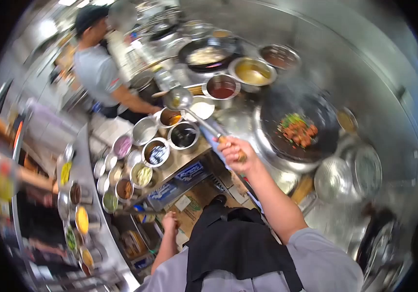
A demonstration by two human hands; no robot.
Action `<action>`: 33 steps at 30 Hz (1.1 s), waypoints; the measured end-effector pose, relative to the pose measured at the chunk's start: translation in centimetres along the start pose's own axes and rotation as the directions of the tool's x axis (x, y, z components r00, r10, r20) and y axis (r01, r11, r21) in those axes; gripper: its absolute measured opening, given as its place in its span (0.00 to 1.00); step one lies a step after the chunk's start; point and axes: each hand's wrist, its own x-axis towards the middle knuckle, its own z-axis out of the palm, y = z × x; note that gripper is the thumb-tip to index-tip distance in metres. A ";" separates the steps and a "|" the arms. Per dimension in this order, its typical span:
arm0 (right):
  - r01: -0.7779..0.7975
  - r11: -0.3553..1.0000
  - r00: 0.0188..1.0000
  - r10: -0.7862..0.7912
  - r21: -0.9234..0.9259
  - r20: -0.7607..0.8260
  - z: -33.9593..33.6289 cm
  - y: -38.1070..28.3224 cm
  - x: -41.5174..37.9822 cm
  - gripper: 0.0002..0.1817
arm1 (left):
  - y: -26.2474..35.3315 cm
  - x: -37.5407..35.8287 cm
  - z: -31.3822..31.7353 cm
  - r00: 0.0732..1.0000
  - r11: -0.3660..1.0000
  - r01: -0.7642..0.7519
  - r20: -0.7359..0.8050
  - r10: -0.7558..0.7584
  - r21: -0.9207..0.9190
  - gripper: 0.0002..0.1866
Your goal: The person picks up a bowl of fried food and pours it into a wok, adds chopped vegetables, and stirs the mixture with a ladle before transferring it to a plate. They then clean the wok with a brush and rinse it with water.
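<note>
Above the crowded steel counter, as the head camera shows it, the right hand [238,153] is wrapped around the wooden-ended handle of a long silvery metal ladle [204,123]; the ladle slants away from the wok, its bowl hanging near a round bowl of white contents [200,108] and a steel pot of orange sauce [162,121]. The left hand [170,223] sits low beside the black apron [238,243], its fingers curled in; blur hides whether it grips anything, so I cannot tell.

Beyond the right forearm lies a large, dark, round wok [323,143] holding a mound of reddish-brown food with green pieces [297,131]; faint vapour hangs over it. A steel pot of red sauce [236,83] and a steel bowl of yellow liquid [255,83] stand between this wok and a second dark wok of pale food [229,46]; a steel pot of black liquid [189,146] sits just beside the orange-sauce pot, heading a cluster of smaller containers. Across the counter, 1 co-worker in a grey shirt and black cap [97,73] has a hand close to the orange-sauce pot; 2 round silvery metal vessels [333,177] rest near the large wok.
</note>
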 end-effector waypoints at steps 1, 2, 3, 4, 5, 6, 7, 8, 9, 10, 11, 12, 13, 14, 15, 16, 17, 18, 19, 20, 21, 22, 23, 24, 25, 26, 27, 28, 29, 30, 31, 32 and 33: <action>0.049 0.999 0.997 -0.048 -0.019 0.055 -0.3 1.2 -2.3 0.15 | 1.6 -1.4 3.8 0.998 0.980 -0.047 0.054 0.037 0.194 0.05; 0.111 0.994 0.988 -0.109 -0.014 0.105 -0.3 2.8 -4.6 0.15 | 1.2 0.3 6.3 0.979 0.939 -0.172 0.159 0.129 0.299 0.02; 0.172 0.985 0.981 -0.169 -0.021 0.091 -0.4 4.4 -6.9 0.16 | 2.4 0.0 9.3 0.960 0.848 -0.239 0.247 0.132 0.472 0.05; 0.283 0.953 0.959 -0.276 -0.108 0.069 -0.4 6.3 -9.1 0.18 | 1.5 2.4 11.8 0.773 0.647 -0.625 0.466 0.431 0.438 0.10; 0.373 0.907 0.927 -0.372 -0.195 0.046 -0.2 8.2 -10.9 0.21 | 3.7 0.4 15.4 0.729 0.645 -0.646 0.582 0.360 0.409 0.13; 0.437 0.883 0.899 -0.435 -0.172 0.049 0.5 10.2 -12.1 0.21 | 4.1 1.3 18.5 0.579 0.500 -0.790 0.701 0.416 0.356 0.14; 0.481 0.760 0.803 -0.582 -0.438 -0.129 1.5 12.1 -13.1 0.22 | 7.1 -2.3 22.1 0.525 0.359 -0.839 0.783 0.334 0.409 0.16; 0.412 0.617 0.641 -0.719 -0.671 -0.268 2.3 13.8 -13.6 0.23 | 8.4 -3.2 25.0 0.514 0.300 -0.843 0.834 0.201 0.447 0.17; 0.303 0.511 0.489 -0.808 -0.804 -0.330 3.0 14.8 -13.7 0.24 | 10.2 -5.3 28.0 0.351 0.095 -0.936 0.923 0.160 0.339 0.17; 0.123 0.455 0.384 -0.841 -0.882 -0.381 3.5 15.1 -13.9 0.23 | 10.1 -5.4 30.2 0.046 -0.064 -0.996 0.967 0.251 0.064 0.18; -0.077 0.410 0.272 -0.868 -0.909 -0.415 3.6 15.1 -14.4 0.22 | 11.0 -6.9 32.2 -0.078 -0.191 -0.981 0.983 0.167 -0.045 0.20; 0.037 0.416 0.193 -0.895 -0.909 -0.402 3.3 14.4 -15.0 0.20 | 11.9 -9.3 33.8 -0.123 -0.350 -0.932 0.991 0.049 -0.098 0.26; 0.144 0.405 0.108 -0.914 -0.903 -0.392 2.6 13.5 -16.0 0.19 | 11.9 -10.4 35.0 -0.139 -0.337 -0.933 0.990 0.019 -0.125 0.26; 0.528 0.395 0.201 -0.918 -0.752 -0.341 1.6 12.8 -17.1 0.17 | 11.8 -11.2 35.9 -0.174 -0.457 -0.863 0.976 -0.133 -0.216 0.29; 0.815 0.350 0.262 -0.934 -0.462 -0.244 0.2 12.2 -17.6 0.16 | 11.4 -11.6 36.7 -0.186 -0.556 -0.769 0.942 -0.279 -0.316 0.33; 0.887 0.300 0.252 -0.952 -0.351 -0.176 -1.2 11.8 -17.0 0.08 | 10.5 -11.6 37.6 -0.200 -0.544 -0.769 0.935 -0.291 -0.334 0.33; 0.891 0.284 0.234 -0.956 -0.354 -0.178 -0.7 12.4 -15.6 0.08 | 9.3 -11.2 38.5 -0.037 -0.639 -0.679 0.886 -0.462 -0.362 0.36; 0.789 0.225 0.039 -0.947 -0.572 -0.320 0.1 13.1 -13.5 0.08 | 8.3 -10.5 39.5 0.149 -0.712 -0.571 0.801 -0.580 -0.409 0.39; 0.623 0.209 -0.182 -0.898 -0.754 -0.400 0.6 13.7 -11.9 0.08 | 7.5 -9.6 40.5 0.136 -0.706 -0.571 0.800 -0.585 -0.419 0.39; 0.442 0.256 -0.225 -0.896 -0.860 -0.382 -0.2 14.6 -12.2 0.18 | 6.6 -8.5 41.3 0.164 -0.637 -0.639 0.733 -0.660 -0.431 0.39; 0.439 0.255 -0.232 -0.894 -0.862 -0.383 0.1 15.9 -12.8 0.18 | 6.3 -7.8 41.9 0.186 -0.566 -0.704 0.658 -0.730 -0.429 0.39; 0.333 0.268 -0.262 -0.895 -0.904 -0.362 0.8 17.5 -13.4 0.22 | 6.8 -7.3 42.2 0.183 -0.560 -0.708 0.654 -0.734 -0.430 0.39; 0.224 0.282 -0.285 -0.896 -0.933 -0.340 1.2 18.9 -14.1 0.27 | 7.8 -6.8 42.4 0.126 -0.364 -0.899 0.654 -0.746 -0.243 0.36; 0.069 0.298 -0.311 -0.900 -0.952 -0.304 1.1 19.9 -15.3 0.29 | 8.9 -6.2 42.8 0.067 -0.125 -0.991 0.673 -0.737 -0.038 0.33; -0.087 0.306 -0.334 -0.906 -0.948 -0.261 1.2 20.5 -15.9 0.30 | 10.0 -5.5 43.0 0.062 -0.124 -0.991 0.676 -0.734 -0.043 0.33; -0.124 0.315 -0.357 -0.899 -0.941 -0.254 2.4 20.4 -15.9 0.29 | 11.1 -4.6 43.0 0.047 0.298 -0.879 0.688 -0.724 0.373 0.29; -0.121 0.316 -0.366 -0.895 -0.941 -0.254 2.6 19.4 -15.6 0.29 | 12.1 -4.0 42.9 0.041 0.612 -0.446 0.698 -0.715 0.653 0.25; -0.190 0.322 -0.378 -0.896 -0.927 -0.234 2.5 17.8 -15.4 0.29 | 12.8 -3.8 43.5 0.118 0.632 -0.258 0.673 -0.730 0.731 0.23; -0.262 0.324 -0.386 -0.898 -0.909 -0.209 2.4 15.7 -15.3 0.29 | 13.3 -4.1 44.1 0.108 0.634 -0.261 0.675 -0.730 0.728 0.23; -0.241 0.285 -0.361 -0.914 -0.928 -0.188 1.2 12.8 -15.2 0.29 | 13.7 -4.4 44.7 0.110 0.687 -0.124 0.698 -0.708 0.716 0.26; -0.219 0.246 -0.334 -0.928 -0.944 -0.164 -0.6 9.6 -15.0 0.29 | 14.0 -4.8 45.4 0.116 0.726 0.015 0.720 -0.684 0.688 0.30; -0.140 0.271 -0.338 -0.917 -0.952 -0.211 -1.6 6.2 -14.0 0.26 | 13.9 -5.7 46.2 0.170 0.698 -0.043 0.694 -0.700 0.715 0.34; -0.058 0.296 -0.339 -0.904 -0.953 -0.260 -2.4 3.8 -12.6 0.24 | 13.6 -6.1 46.8 0.163 0.701 -0.045 0.697 -0.698 0.712 0.34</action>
